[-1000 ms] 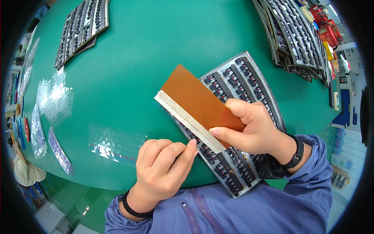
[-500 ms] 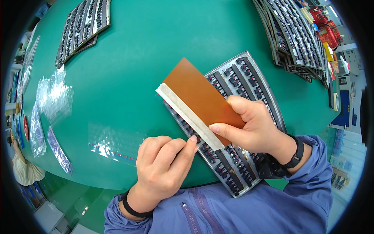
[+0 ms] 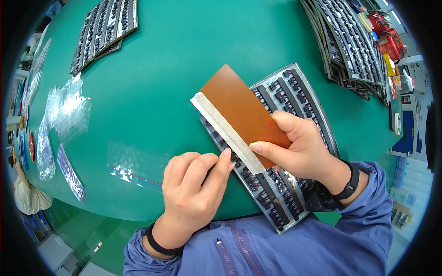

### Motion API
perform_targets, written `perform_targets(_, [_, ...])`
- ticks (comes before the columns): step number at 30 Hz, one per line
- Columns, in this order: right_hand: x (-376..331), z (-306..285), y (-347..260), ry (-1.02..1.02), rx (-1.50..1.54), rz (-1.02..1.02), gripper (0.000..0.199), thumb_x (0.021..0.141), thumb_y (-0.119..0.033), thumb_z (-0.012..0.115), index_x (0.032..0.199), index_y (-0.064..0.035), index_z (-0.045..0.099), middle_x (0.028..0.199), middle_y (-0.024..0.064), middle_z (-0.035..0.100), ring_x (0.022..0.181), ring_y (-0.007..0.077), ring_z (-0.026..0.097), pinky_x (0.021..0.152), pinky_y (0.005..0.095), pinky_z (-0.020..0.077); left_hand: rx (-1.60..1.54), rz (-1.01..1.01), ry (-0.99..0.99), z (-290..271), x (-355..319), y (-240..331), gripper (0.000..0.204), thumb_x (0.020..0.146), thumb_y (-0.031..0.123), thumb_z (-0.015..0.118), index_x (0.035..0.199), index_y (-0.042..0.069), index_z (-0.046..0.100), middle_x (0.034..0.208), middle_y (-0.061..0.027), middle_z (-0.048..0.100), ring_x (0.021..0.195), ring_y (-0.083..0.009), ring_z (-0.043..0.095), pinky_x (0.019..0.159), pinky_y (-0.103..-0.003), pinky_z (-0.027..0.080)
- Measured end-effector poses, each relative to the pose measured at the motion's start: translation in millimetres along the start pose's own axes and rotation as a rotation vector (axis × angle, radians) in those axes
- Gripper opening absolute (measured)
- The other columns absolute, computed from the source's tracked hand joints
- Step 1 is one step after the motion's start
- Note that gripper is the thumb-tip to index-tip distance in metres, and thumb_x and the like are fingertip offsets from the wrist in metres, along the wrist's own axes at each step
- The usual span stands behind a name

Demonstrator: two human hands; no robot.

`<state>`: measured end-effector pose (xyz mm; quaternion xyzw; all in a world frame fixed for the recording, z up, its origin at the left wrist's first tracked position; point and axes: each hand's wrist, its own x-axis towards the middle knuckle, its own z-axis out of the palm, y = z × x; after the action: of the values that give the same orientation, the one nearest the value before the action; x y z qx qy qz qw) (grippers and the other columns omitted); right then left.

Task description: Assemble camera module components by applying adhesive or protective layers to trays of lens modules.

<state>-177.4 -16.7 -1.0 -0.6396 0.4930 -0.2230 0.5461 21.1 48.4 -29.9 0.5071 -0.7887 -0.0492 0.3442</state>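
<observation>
My right hand [image 3: 299, 149] is closed on a flat orange-brown board [image 3: 239, 108], with the thumb on top. A beige tape-like strip [image 3: 225, 131] runs along the board's left edge. My left hand [image 3: 193, 188] is closed, its thumb and index finger pinched together against the outer edge of that strip. Anything between those fingertips is too small to make out. Beneath the board lies a metal tray [image 3: 287, 225] with rows of small black parts, partly hidden by the board and my right hand.
A clear sheet with a row of red dots [image 3: 133, 170] lies left of my left hand. Farther left are clear plastic bags [image 3: 69, 110] and a purple-white strip [image 3: 71, 175]. Similar trays [image 3: 106, 34] sit far left, and a taller tray stack [image 3: 352, 50] stands far right on the green table [image 3: 193, 41].
My left hand has slid slightly up along the strip's edge. The board has shifted a little in my right hand's hold. The view has shifted slightly.
</observation>
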Motion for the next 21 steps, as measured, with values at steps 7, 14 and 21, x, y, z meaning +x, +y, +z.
perform_targets(7, [1.0,1.2,1.7,0.003,-0.035,-0.03,0.018,0.084,-0.012,0.072,0.088,0.0012,0.06,0.069,0.0082,0.066,0.061,0.0102,0.065,0.051,0.0262,0.0487,0.096,-0.022,-0.018,1.1,-0.3,-0.6,0.027,0.069,0.006,0.076,0.096,0.003,0.072,0.089,-0.0019,0.057,0.081,-0.0195,0.055,0.066,-0.033,0.044])
perform_targets(14, [0.2,4.4,-0.7,-0.012,0.136,0.111,0.017,0.087,-0.01,0.068,0.094,0.003,0.06,0.071,0.0061,0.067,0.058,0.0076,0.062,0.049,0.0225,0.0481,0.102,-0.028,0.013,3.6,-4.3,-0.3,0.028,0.07,0.007,0.076,0.098,0.003,0.072,0.09,-0.002,0.057,0.082,-0.02,0.056,0.068,-0.033,0.045])
perform_targets(21, [4.1,6.0,-6.0,-0.009,0.094,0.088,0.018,0.088,-0.011,0.067,0.097,0.0033,0.061,0.073,0.007,0.067,0.057,0.0062,0.061,0.048,0.0215,0.0477,0.178,-0.068,-0.016,0.2,0.4,0.5,0.029,0.073,0.008,0.074,0.102,0.004,0.07,0.095,-0.0028,0.056,0.086,-0.0207,0.055,0.07,-0.034,0.044])
